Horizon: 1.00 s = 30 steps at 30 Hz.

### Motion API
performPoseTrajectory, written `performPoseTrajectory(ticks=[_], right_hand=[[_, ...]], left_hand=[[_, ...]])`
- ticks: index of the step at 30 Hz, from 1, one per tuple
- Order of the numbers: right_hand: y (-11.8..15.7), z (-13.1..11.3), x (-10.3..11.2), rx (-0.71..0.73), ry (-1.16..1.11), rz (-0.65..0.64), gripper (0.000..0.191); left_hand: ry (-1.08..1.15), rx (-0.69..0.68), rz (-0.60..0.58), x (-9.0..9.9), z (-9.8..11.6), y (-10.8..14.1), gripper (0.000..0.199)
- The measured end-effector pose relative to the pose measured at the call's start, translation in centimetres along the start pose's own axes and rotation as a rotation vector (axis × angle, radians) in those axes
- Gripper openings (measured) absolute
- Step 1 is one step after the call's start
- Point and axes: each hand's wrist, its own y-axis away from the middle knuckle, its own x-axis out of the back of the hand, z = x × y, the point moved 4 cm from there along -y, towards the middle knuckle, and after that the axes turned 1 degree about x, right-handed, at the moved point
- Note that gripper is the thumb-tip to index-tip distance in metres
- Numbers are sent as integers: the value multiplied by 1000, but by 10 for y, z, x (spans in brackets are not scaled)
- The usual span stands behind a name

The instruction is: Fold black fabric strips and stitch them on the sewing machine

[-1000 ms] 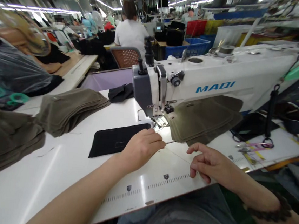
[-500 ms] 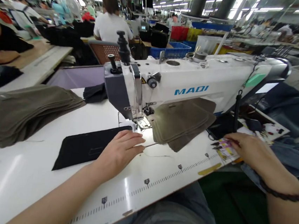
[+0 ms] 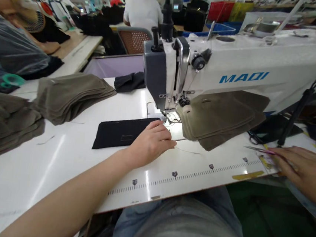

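Observation:
A black rectangular fabric piece point(image 3: 114, 133) with a small stitched rectangle lies on the white sewing table, its right end by the presser foot point(image 3: 172, 116). My left hand point(image 3: 152, 144) rests over that end, fingers slightly bent and lying on the cloth and tabletop; its lower right corner is hidden beneath them. At the right, my right hand point(image 3: 301, 169) is closed around thread snips point(image 3: 259, 149), whose pointed metal tips face left. The sewing machine point(image 3: 244, 63) stands between my hands, with a stack of olive fabric pieces point(image 3: 225, 114) under its arm.
Olive fabric stacks point(image 3: 70, 95) lie at the left, beside a small black cloth point(image 3: 129, 82). A black strap point(image 3: 298, 113) hangs by the machine's right side. A ruler scale point(image 3: 175, 175) runs along the table's front edge. Another person point(image 3: 143, 11) sits beyond the machine.
My right hand has picked up the thread snips from the table's right side. My left hand stays by the fabric's end, its fingers a little more bent. The view has shifted.

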Motion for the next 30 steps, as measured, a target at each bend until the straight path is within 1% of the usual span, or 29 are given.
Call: performPoseTrajectory(ticks=[2, 4, 6, 8, 9, 11, 15, 20, 25, 30], right_hand=[[-6, -30, 11, 76, -105, 88, 23], [-16, -62, 18, 115, -230, 93, 19], [-29, -90, 22, 119, -350, 63, 21], [-42, -114, 22, 120, -410, 23, 25], [-48, -124, 22, 149, -432, 6, 27], [-58, -139, 19, 197, -400, -15, 30], [-71, -156, 15, 229, -308, -25, 32], [-80, -169, 13, 234, -231, -115, 29], [-82, -173, 11, 251, -216, -164, 28], [-81, -171, 8, 256, -203, -193, 29]], left_hand=[[-1, -3, -7, -1, 1, 0, 16], [-6, -2, -15, -2, 1, 1, 18], [-15, 4, -26, -3, 1, 1, 20], [-21, 12, -32, -3, 1, 1, 20], [-22, 14, -32, -3, 1, 1, 20], [-22, 14, -27, -4, 1, 1, 19], [-23, 15, -27, -4, 1, 2, 19], [-29, 27, -44, -5, 0, 2, 17], [-12, 31, -53, -5, 0, 2, 15], [-11, 47, -74, -5, -1, 2, 18]])
